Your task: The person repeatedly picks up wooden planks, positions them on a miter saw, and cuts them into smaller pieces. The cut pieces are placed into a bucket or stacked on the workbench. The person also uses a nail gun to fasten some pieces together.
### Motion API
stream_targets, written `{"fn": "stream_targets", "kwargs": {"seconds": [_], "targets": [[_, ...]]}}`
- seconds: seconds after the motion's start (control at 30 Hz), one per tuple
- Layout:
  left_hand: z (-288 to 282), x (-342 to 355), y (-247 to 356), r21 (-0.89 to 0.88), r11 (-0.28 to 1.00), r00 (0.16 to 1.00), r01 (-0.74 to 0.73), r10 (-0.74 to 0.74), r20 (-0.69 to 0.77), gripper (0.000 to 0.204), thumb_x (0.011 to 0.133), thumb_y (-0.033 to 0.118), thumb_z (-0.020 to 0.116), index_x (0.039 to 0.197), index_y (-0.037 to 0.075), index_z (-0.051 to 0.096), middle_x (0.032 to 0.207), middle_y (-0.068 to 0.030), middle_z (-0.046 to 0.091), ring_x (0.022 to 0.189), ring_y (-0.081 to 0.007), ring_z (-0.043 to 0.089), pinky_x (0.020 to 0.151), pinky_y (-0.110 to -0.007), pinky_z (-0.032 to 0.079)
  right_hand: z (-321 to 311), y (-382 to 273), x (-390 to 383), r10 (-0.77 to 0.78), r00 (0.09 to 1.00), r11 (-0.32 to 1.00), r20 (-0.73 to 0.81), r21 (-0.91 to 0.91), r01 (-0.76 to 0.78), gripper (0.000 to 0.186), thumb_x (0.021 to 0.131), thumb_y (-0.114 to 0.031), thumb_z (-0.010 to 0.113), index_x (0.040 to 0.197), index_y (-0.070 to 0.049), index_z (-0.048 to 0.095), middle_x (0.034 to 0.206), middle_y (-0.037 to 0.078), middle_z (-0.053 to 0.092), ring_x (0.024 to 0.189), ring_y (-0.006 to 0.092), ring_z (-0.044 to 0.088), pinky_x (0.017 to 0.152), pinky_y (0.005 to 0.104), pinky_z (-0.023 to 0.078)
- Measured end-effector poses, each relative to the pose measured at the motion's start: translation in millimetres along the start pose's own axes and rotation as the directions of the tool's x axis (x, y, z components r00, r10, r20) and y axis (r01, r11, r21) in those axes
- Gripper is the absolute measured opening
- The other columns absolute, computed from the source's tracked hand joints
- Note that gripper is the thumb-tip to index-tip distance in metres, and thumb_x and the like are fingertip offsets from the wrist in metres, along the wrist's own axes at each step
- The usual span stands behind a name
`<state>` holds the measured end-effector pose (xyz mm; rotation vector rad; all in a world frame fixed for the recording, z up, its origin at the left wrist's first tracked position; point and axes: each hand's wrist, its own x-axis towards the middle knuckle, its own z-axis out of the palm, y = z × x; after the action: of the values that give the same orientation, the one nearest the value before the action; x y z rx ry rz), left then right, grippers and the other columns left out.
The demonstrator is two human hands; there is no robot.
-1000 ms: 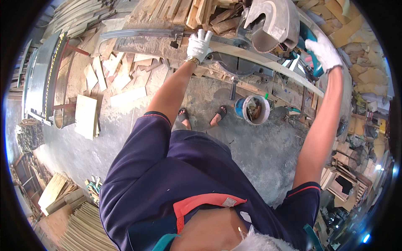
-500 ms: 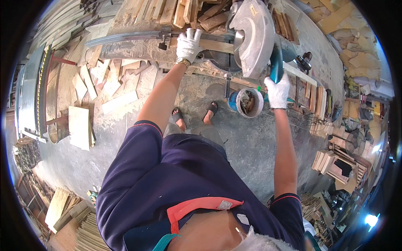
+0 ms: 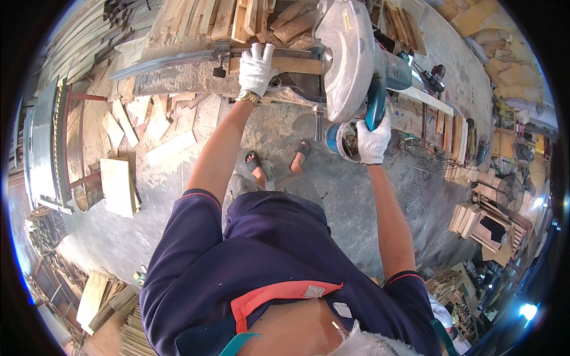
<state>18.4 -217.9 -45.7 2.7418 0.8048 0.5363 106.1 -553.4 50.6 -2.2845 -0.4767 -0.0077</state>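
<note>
A white knitted glove covers my left hand (image 3: 255, 72), which grips a narrow wooden board (image 3: 297, 65) lying along the metal fence (image 3: 178, 57) of a miter saw. Its fingers reach across the board, with the thumb on the near side. My right hand (image 3: 374, 141), gloved too, is closed round the dark green handle (image 3: 375, 104) of the saw. The saw's grey blade guard (image 3: 347, 59) stands over the board's right end, hiding that end and most of the blade. Under my right hand, partly covered, is a white and blue bucket (image 3: 335, 142).
Stacked timber (image 3: 237, 21) lies behind the fence. Loose wood offcuts (image 3: 169, 147) cover the floor at the left, by a leaning panel (image 3: 117, 187). Cables (image 3: 424, 157) tangle on the floor at the right, near stacked wooden pieces (image 3: 475, 228). My sandalled feet (image 3: 258, 169) stand before the bench.
My right hand and the saw handle have moved left and nearer to me, and the hand now overlaps the bucket. My left hand remains on the board. The whole view has shifted slightly.
</note>
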Motion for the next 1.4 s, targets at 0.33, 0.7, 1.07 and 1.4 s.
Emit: {"fn": "stream_targets", "kwargs": {"seconds": [0.33, 0.7, 1.07, 1.4], "targets": [[-0.8, -0.9, -1.5, -0.05, 0.999, 1.0, -0.002, 0.001, -0.008, 0.078, 0.075, 0.031, 0.085, 0.144, 0.018, 0.051, 0.138, -0.0197, 0.051, 0.121, -0.0426, 0.057, 0.1, -0.054, 0.049, 14.5, -0.3, -8.8, -0.022, 1.0, 0.998, -0.019, -0.056, 0.021, 0.065, 0.082, -0.018, 0.073, 0.138, 0.007, 0.049, 0.101, 0.031, 0.068, 0.093, 0.0469, 0.07, 0.082, 0.0494, 0.055], [4.7, -88.1, -9.2, 0.098, 0.995, 0.999, 0.028, -0.024, -0.044, 0.061, 0.081, 0.035, 0.082, 0.132, 0.008, 0.06, 0.141, -0.0251, 0.047, 0.123, -0.0427, 0.053, 0.103, -0.055, 0.046, -115.2, -151.1, 139.5, -0.118, 0.921, 0.979, 0.371, 0.197, 0.046, 0.058, 0.087, -0.028, 0.07, 0.131, 0.006, 0.054, 0.08, 0.015, 0.069, 0.057, 0.0192, 0.069, 0.051, 0.0336, 0.056], [-15.5, -163.4, 125.5, -0.335, 0.94, 0.991, -0.059, 0.096, 0.094, 0.054, 0.072, 0.027, 0.086, 0.12, 0.011, 0.065, 0.118, -0.0155, 0.057, 0.111, -0.0374, 0.055, 0.097, -0.052, 0.045, -11.1, 65.6, 60.3, 0.08, 0.949, 0.979, 0.303, 0.155, -0.132, 0.056, 0.098, -0.05, 0.062, 0.124, -0.001, 0.062, 0.105, 0.018, 0.07, 0.087, 0.0349, 0.07, 0.075, 0.044, 0.055], [40.3, -27.8, 155.4, -0.24, 0.965, 0.992, 0.103, -0.083, 0.094, 0.063, 0.08, 0.035, 0.081, 0.132, 0.007, 0.059, 0.131, -0.0151, 0.059, 0.125, -0.0368, 0.054, 0.103, -0.053, 0.044, -134.6, 261.1, -15.2, 0.832, 0.52, 0.047, 0.194, 0.909, -0.415, 0.036, 0.102, -0.039, 0.059, 0.118, -0.007, 0.062, 0.08, 0.005, 0.062, 0.064, 0.0185, 0.062, 0.053, 0.0311, 0.048]]}}
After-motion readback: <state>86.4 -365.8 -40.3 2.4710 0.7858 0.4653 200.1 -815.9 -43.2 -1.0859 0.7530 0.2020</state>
